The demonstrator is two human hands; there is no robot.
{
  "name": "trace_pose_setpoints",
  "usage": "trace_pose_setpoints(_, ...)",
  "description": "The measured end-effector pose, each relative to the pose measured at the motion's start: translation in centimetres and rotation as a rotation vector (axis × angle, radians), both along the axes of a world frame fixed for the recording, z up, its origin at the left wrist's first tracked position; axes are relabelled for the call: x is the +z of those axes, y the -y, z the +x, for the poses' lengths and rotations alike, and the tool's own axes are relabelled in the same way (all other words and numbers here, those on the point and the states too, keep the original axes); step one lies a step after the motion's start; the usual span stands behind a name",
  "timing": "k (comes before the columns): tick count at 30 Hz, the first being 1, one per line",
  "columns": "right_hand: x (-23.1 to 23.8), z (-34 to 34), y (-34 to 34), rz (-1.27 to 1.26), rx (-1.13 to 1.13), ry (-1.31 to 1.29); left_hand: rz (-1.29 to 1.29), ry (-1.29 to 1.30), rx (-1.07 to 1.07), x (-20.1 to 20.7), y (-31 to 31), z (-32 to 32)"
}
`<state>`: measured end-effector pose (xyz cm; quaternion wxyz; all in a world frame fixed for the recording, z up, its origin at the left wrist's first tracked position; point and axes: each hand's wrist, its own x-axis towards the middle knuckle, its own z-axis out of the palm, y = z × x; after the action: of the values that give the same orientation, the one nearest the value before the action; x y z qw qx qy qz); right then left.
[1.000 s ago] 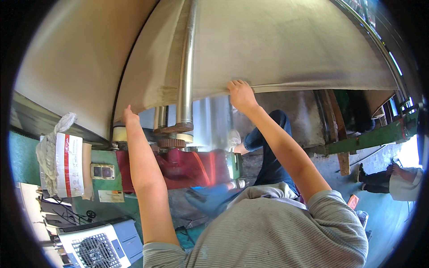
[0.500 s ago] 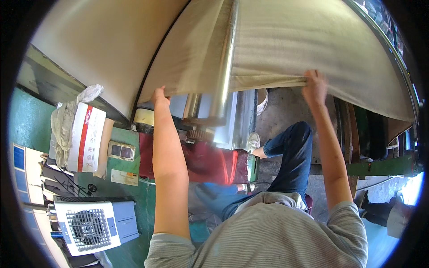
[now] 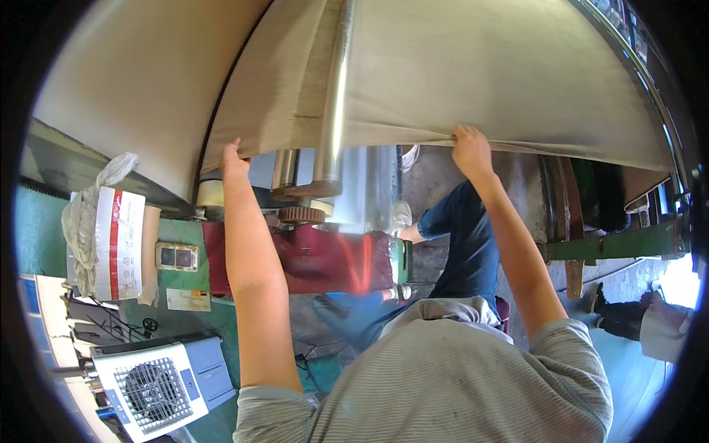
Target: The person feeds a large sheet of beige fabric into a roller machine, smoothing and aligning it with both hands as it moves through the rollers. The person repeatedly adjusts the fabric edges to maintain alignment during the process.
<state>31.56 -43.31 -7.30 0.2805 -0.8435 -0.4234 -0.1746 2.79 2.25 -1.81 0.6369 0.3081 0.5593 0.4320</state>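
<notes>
A wide beige fabric sheet spreads across the machine ahead of me, its near edge running from left to right. My left hand pinches that edge at the left, beside a dark curved seam. Further right, my right hand grips the same edge with its fingers curled over it. Between the hands, a shiny metal roller slants across the fabric. A shorter metal cylinder and a brownish toothed gear sit below the edge.
Dark red cloth covers the green machine frame close to me. On the left are a white-and-red box, a switch plate and an air cooler. A green beam crosses at right. Another person's legs show at far right.
My right hand has come leftward along the fabric edge, nearer my left hand. The fold between them has flattened. My whole view has shifted slightly; the left hand still holds the edge.
</notes>
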Motion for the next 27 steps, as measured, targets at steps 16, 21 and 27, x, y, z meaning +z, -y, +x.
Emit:
trace_pose_setpoints(16,3.2,-5.0,-5.9,-0.039,0.318,0.030,-0.017,-0.073,-0.096,-1.2,-2.5,-1.8)
trace_pose_setpoints(21,3.8,3.2,0.2,-0.144,0.052,0.087,-0.063,-0.025,-0.305,0.4,0.9,1.5)
trace_pose_setpoints(27,3.1,8.7,7.0,-0.146,-0.191,0.117,-0.023,-0.094,-0.237,-0.2,-1.1,-0.5)
